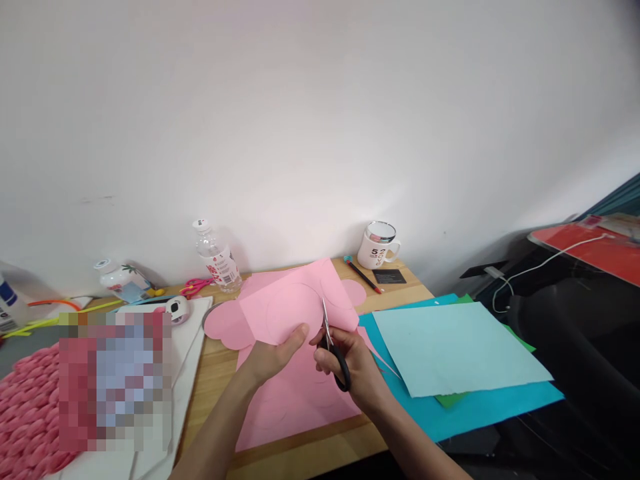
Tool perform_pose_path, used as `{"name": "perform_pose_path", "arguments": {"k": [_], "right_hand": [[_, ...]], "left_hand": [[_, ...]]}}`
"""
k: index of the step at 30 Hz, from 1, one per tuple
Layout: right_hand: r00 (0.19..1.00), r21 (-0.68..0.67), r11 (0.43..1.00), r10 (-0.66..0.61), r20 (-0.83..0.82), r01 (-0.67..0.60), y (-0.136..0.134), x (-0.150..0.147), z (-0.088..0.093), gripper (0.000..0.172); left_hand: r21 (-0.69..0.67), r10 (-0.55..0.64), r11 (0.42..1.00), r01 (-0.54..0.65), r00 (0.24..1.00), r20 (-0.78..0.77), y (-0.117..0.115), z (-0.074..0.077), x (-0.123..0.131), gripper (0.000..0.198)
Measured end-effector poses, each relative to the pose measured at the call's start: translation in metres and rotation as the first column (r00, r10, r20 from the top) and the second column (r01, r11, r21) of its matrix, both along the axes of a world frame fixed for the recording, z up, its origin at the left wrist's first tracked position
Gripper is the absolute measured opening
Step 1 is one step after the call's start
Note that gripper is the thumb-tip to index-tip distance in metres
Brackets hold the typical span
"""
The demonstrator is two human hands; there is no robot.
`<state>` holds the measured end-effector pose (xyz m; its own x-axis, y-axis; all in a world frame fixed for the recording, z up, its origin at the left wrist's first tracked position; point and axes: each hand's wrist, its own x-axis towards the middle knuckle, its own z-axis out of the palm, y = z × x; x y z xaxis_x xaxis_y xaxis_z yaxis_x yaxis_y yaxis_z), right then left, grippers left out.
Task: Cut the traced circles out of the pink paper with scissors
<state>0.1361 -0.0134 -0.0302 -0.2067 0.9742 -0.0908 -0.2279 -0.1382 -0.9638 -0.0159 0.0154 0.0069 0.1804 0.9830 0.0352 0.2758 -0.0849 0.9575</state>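
Scissors (337,355): black-handled, gripped in the right hand (354,365), blades at the pink sheet beside a drawn circle.
Left hand (273,357): gripping the pink sheet (293,310), thumb on top, its fingers hidden below.
Sheet position: above the bench (200,407), right side curling, over pink paper (300,423) with faint outlines.
Rounded pink piece (226,325): left of the sheet.
Right side: pale blue sheet (457,350) on bright blue paper (465,417).
By the wall: bottle (220,260) left, mug (376,253) right.
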Motion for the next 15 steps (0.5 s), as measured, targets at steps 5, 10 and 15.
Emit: {"name": "perform_pose_path", "arguments": {"k": [5, 10, 15], "right_hand": [[1.000, -0.004, 1.000, -0.008, 0.029, 0.008, -0.001, -0.001, 0.004, 0.023], [0.998, -0.001, 1.000, -0.023, 0.059, 0.023, -0.002, -0.001, 0.007, 0.020], [0.998, 0.026, 0.999, -0.037, 0.053, 0.036, -0.002, -0.004, 0.015, 0.022]], "left_hand": [[0.000, 0.080, 0.997, -0.080, 0.997, 0.011, -0.001, 0.004, 0.000, 0.023], [0.002, 0.066, 0.998, -0.066, 0.998, 0.008, 0.001, 0.002, -0.002, 0.023], [0.039, 0.117, 0.992, -0.120, 0.990, 0.083, 0.002, -0.011, 0.005, 0.036]]}}
